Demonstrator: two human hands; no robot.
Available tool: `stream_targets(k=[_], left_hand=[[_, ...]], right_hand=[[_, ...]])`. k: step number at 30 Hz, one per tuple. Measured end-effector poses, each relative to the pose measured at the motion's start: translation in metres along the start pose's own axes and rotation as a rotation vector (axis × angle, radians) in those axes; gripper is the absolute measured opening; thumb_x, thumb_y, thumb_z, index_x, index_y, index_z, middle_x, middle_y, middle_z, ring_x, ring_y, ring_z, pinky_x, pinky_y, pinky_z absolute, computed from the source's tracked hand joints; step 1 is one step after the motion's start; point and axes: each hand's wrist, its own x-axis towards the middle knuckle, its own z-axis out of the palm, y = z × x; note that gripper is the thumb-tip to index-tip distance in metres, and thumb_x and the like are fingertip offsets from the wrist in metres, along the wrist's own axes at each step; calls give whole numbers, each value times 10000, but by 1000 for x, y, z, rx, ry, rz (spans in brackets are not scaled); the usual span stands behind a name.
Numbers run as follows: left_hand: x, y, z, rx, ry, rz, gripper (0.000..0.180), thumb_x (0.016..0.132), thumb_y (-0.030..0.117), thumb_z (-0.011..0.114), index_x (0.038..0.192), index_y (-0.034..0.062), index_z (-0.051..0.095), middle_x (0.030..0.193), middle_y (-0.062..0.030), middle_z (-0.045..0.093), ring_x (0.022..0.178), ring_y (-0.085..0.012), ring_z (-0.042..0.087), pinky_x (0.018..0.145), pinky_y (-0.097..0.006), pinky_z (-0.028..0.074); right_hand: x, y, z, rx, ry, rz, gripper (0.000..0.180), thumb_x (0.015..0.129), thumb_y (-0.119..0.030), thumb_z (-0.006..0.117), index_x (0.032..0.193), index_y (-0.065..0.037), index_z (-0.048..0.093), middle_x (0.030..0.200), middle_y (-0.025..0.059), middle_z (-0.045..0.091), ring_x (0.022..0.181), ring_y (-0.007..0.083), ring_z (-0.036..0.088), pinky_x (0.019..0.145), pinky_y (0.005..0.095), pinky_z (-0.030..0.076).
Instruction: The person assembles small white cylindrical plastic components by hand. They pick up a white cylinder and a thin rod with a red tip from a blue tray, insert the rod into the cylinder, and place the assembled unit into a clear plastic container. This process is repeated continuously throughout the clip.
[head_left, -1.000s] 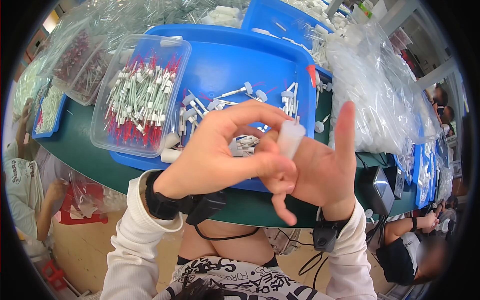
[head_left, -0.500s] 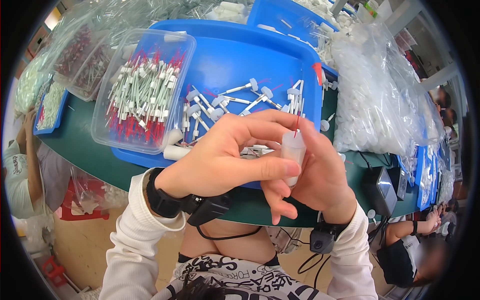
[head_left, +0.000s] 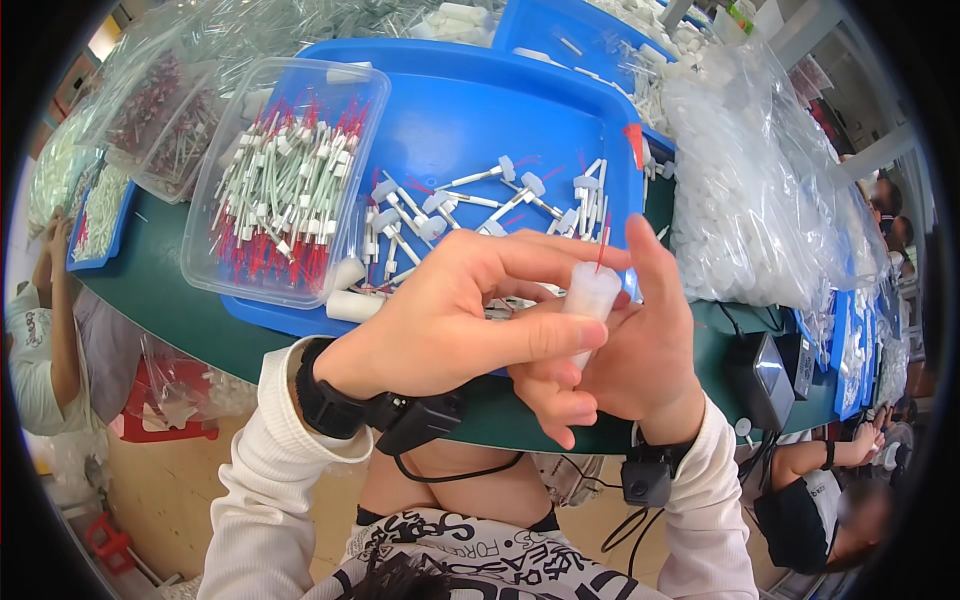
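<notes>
My left hand (head_left: 455,315) grips a small white plastic bottle (head_left: 588,308) between thumb and fingers. The bottle is tilted slightly, and a thin red tube (head_left: 603,245) sticks up from its ribbed white top. Close against the bottle's right side, my right hand (head_left: 645,345) is open, with its thumb stretched upward and away from the top. The lower fingers of the two hands overlap beneath the bottle, so part of them is hidden. Just beyond my hands, a blue tray (head_left: 470,105) holds several white caps with pale tubes and red tips (head_left: 520,195).
A clear plastic box (head_left: 290,185) full of red-tipped tubes rests on the tray's left side. At right stands a clear bag of white parts (head_left: 745,190). White bottles (head_left: 352,305) lie by the box. A black device (head_left: 760,380) sits at the green table's right edge. Co-workers sit at both sides.
My right thumb and fingers have come off the bottle's top and spread apart. The bottle has tipped a little to the right, with my left hand still around it.
</notes>
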Motion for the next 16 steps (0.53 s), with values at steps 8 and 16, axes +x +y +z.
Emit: stream_targets(k=[8, 16], left_hand=[[-4, 8, 4, -212, -38, -101, 230, 819, 96, 631, 1004, -39, 611, 1045, -91, 588, 867, -159, 594, 646, -280, 523], [6, -9, -7, 119, 131, 266, 413, 755, 126, 704, 1120, 22, 541, 1155, -142, 513, 933, -243, 596, 714, -430, 520]], right_hand=[[1, 4, -2, -23, -47, -62, 713, 861, -640, 181, 623, -26, 454, 484, 59, 410, 356, 170, 407, 340, 334, 418], [3, 5, 7, -505, 388, -282, 593, 847, -603, 369, 565, -84, 413, 467, 21, 377, 368, 125, 370, 363, 283, 406]])
